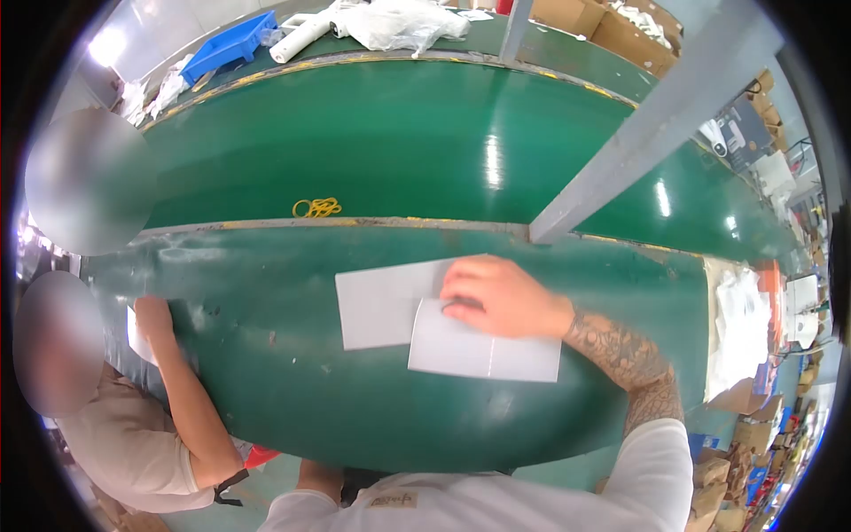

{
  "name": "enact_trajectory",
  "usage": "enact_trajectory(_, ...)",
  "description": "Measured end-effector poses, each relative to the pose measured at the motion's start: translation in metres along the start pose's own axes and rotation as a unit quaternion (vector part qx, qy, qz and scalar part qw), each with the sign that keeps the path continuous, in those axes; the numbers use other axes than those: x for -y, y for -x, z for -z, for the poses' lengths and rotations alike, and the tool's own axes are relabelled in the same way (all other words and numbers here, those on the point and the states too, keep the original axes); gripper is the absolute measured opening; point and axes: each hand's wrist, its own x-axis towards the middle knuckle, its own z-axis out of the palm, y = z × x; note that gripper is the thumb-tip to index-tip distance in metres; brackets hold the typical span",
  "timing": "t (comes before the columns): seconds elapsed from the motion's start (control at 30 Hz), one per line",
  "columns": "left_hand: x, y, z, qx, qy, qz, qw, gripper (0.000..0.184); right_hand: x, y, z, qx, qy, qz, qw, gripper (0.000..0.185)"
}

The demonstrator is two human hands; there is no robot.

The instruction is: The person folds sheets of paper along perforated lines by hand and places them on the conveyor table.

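My right grip (pixel 501 293) curls over the front sheet (pixel 483 353) at its twelve-o'clock edge; I can't tell if it's closed. The rear sheet (pixel 379 308) lies toward ten o'clock, on the worktop (pixel 292 381). My left grip is out of view.

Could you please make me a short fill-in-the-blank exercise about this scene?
1. The wearer's own hand at the pale sheets is the ____ one.
2. The colour of the looped bands beyond the near worktop is ____.
3. The tray at the upper left of the picture is coloured ____.
4. The co-worker's forearm shows on the ____ side of the picture.

Missing words: right; yellow; blue; left.
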Motion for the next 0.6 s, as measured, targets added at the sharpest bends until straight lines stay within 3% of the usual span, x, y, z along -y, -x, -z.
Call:
enact_trajectory(0.07, 0.007, 0.007, -0.006, -0.008, 0.008, 0.002, 1.0, 0.019, 0.008, -0.005, -0.006, 0.005, -0.029, -0.075, 0.997, 0.015)
enact_trajectory(0.17, 0.017, 0.015, -0.007, -0.019, 0.014, 0.002, 1.0, 0.019, 0.016, -0.017, -0.028, -0.041, 0.041, 0.009, 0.998, 0.015)
enact_trajectory(0.3, 0.026, 0.025, -0.003, -0.03, 0.014, 0.001, 0.999, 0.018, 0.036, -0.024, -0.037, 0.009, -0.027, -0.096, 0.995, 0.015)
enact_trajectory(0.43, 0.016, 0.016, -0.012, -0.037, 0.004, -0.015, 0.999, 0.018, 0.034, -0.015, -0.052, -0.077, 0.047, 0.002, 0.996, 0.015)
enact_trajectory(0.6, 0.003, -0.018, -0.013, -0.048, -0.033, -0.062, 0.996, 0.018, 0.027, -0.014, -0.046, -0.078, 0.0, -0.011, 0.997, 0.013)
